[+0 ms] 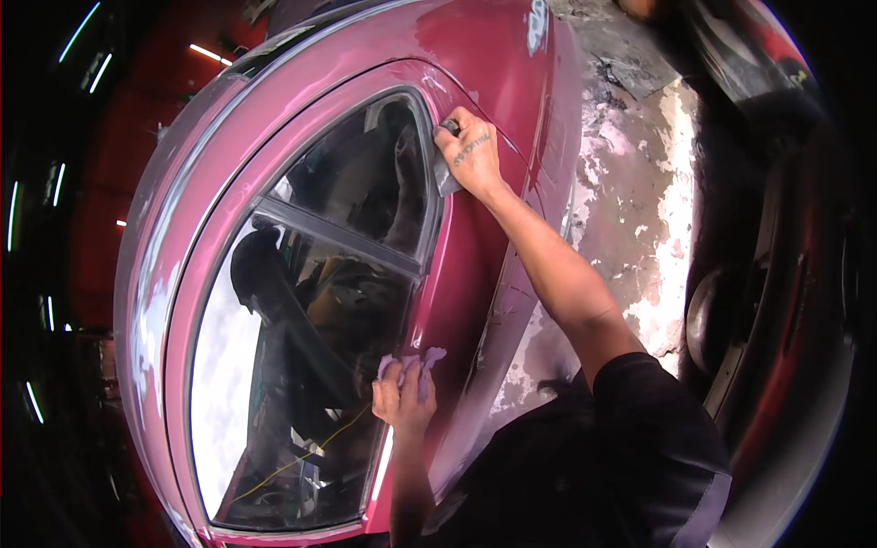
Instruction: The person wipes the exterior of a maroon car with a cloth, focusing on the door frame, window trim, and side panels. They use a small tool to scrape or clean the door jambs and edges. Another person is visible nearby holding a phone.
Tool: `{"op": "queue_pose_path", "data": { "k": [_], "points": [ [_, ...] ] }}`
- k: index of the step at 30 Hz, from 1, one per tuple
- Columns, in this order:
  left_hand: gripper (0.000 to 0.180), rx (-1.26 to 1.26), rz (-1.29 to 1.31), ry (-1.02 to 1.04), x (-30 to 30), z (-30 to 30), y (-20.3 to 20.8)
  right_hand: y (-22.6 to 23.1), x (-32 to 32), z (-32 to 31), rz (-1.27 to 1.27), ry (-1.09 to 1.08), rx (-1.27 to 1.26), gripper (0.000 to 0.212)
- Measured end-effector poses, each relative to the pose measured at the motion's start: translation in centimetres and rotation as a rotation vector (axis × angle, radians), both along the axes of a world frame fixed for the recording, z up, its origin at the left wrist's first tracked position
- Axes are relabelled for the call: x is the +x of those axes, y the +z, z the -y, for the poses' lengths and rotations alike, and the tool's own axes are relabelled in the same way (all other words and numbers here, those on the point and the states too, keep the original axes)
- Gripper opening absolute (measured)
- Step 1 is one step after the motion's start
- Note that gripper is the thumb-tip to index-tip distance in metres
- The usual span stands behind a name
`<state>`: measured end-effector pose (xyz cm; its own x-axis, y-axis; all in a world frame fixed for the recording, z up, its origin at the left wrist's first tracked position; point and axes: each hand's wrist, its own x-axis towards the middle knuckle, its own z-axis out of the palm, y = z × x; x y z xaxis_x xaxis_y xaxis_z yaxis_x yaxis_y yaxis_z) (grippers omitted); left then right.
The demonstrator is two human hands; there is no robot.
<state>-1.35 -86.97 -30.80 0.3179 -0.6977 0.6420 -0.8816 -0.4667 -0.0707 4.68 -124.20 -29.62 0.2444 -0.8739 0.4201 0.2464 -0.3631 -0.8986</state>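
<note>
A red-pink car (470, 274) with dull, patchy paint lies before me. My right hand (473, 155) is closed on a grey sheet (447, 179) that looks like sandpaper, pressed to the body beside the rear corner of the side window. The sheet is mostly hidden under the palm. Lower down, my left hand (403, 400) grips a crumpled lilac cloth (413, 370) at the lower edge of the door window (338, 320). Dark glass fills both panes, with a black trim strip (338, 235) between them.
Pale filler or primer patches mark the roof edge (151, 320) and a rear panel (536, 26). Beyond the car is a stained concrete floor (621, 201). Another dark vehicle (776, 301) stands along the right. A thin yellow line (301, 458) shows in the window glass.
</note>
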Motion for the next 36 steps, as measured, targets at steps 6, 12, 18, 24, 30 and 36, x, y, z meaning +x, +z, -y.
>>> {"op": "queue_pose_path", "data": {
  "k": [6, 12, 18, 24, 30, 36],
  "points": [
    [0.025, 0.017, 0.012, -0.006, -0.1, 0.2, 0.2, 0.9, -0.2, 0.8, -0.043, 0.007, 0.038, 0.02],
    [0.026, 0.016, 0.014, 0.031, -0.3, 0.3, 0.2, 4.0, 1.4, 4.2, 0.052, 0.009, -0.147, 0.022],
    [0.029, 0.045, 0.005, 0.054, -0.5, 0.4, 0.3, 3.0, 2.4, 5.7, 0.012, 0.046, -0.124, 0.023],
    [0.029, 0.075, 0.06, 0.087, -0.3, 0.6, 0.4, 4.6, 4.0, 9.3, -0.032, 0.106, -0.511, 0.018],
    [0.034, 0.121, 0.026, 0.108, -0.5, 0.8, 0.4, 5.5, 4.1, 12.2, -0.153, 0.141, -1.093, 0.013],
    [0.032, 0.146, 0.077, 0.093, -0.3, 1.2, 0.5, 8.1, 3.7, 12.1, -0.135, 0.181, -1.198, 0.01]
  ]
}}
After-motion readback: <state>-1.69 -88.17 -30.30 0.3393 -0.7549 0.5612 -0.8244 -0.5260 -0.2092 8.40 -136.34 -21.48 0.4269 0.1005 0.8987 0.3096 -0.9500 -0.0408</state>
